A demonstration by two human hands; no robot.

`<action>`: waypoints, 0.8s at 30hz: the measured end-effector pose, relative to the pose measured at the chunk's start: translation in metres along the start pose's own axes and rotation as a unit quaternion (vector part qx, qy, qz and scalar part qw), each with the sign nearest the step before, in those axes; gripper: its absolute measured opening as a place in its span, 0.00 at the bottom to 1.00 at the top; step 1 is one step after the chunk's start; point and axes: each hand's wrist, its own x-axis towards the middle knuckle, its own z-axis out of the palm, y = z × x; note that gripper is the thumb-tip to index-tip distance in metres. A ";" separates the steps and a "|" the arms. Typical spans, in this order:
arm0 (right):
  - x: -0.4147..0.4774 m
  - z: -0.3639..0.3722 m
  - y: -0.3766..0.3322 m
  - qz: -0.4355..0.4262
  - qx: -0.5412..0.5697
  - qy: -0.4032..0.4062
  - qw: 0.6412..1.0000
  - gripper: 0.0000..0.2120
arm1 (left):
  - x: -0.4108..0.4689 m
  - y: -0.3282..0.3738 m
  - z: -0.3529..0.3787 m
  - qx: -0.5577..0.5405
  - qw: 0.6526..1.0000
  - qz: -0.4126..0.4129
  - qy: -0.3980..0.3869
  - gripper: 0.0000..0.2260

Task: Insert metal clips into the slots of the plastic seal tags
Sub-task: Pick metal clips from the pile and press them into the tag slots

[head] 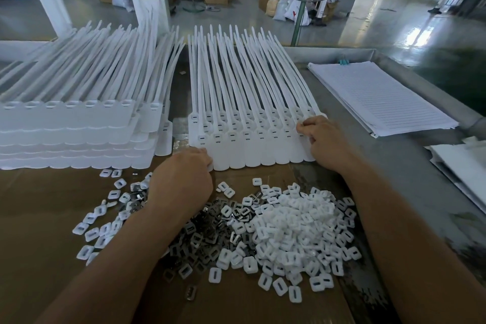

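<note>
A sheet of joined white plastic seal tags [249, 123] lies in front of me, its long straps pointing away. My right hand [324, 143] rests on the sheet's right end, fingertips pinched at a slot; whether a clip is between them is hidden. My left hand [184, 179] is curled at the sheet's near left corner, its fingers closed and touching the tag edge. Below the hands lies a pile of dark metal clips [210, 231], with a heap of white plastic caps [297, 229] to its right.
A tall stack of more tag sheets [73, 134] stands at the left. A cardboard sheet [36, 218] covers the near table. A clipped pad of lined paper [381, 97] lies at the right, white boards [465, 166] beyond it. Scattered caps [102, 221] lie left.
</note>
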 end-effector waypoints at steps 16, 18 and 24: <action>-0.004 -0.011 -0.002 -0.011 0.080 -0.021 0.996 0.20 | 0.001 -0.001 0.001 0.004 1.000 0.001 0.001 0.13; -0.003 -0.008 -0.002 -0.006 0.067 -0.028 0.997 0.19 | 0.001 -0.002 0.001 0.003 1.000 0.002 0.006 0.13; -0.004 -0.011 0.002 -0.003 0.071 -0.049 0.996 0.21 | 0.000 0.000 0.001 -0.001 1.000 0.009 0.013 0.13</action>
